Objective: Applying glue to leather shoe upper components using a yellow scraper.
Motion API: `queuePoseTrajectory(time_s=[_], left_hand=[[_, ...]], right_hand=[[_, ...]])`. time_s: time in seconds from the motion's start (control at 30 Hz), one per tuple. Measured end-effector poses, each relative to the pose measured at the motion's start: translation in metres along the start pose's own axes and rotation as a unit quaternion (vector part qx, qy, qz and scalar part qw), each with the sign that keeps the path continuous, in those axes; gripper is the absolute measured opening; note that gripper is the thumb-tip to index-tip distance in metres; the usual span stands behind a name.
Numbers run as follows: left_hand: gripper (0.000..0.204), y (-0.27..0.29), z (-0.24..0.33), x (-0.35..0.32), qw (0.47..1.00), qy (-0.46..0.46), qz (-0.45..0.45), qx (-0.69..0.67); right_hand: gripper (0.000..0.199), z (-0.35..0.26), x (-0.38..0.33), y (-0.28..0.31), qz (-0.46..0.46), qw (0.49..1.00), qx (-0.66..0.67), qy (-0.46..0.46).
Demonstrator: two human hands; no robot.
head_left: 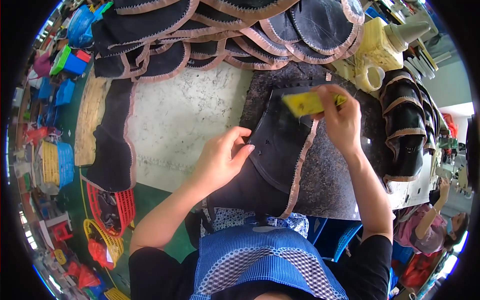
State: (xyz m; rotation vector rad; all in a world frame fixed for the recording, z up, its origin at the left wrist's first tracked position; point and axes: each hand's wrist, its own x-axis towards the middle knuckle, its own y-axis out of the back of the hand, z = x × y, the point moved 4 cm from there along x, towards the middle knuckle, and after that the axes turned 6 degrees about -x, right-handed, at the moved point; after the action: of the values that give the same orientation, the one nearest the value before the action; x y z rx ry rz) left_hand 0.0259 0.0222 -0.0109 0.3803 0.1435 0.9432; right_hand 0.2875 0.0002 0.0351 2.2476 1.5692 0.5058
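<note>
The black fabric piece (280,145) with pink stitched trim lay on the dark mat (330,175), its lower end hanging over the worktop (185,120) edge toward you. Your left hand (220,157) pressed its left border, fingers flat, gripping nothing. Your right hand (340,120) closed its grip on a yellow brush (305,103) at the top edge. Stacked trimmed pieces (225,30) crowded the far side; pale worktop lay bare to the left.
</note>
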Motion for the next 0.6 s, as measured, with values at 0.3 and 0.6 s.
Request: queuePoseTrajectory(time_s=[0.3, 0.6], left_hand=[[0.027, 0.002, 0.001, 0.000, 0.999, 0.040, -0.004, -0.035], [0.028, 0.001, 0.004, 0.003, 0.996, 0.083, -0.009, -0.044]], right_hand=[[0.022, -0.042, 0.029, -0.012, -0.225, 0.973, -0.015, 0.045], [0.015, -0.063, 0.031, -0.015, -0.298, 0.936, -0.108, 0.151]])
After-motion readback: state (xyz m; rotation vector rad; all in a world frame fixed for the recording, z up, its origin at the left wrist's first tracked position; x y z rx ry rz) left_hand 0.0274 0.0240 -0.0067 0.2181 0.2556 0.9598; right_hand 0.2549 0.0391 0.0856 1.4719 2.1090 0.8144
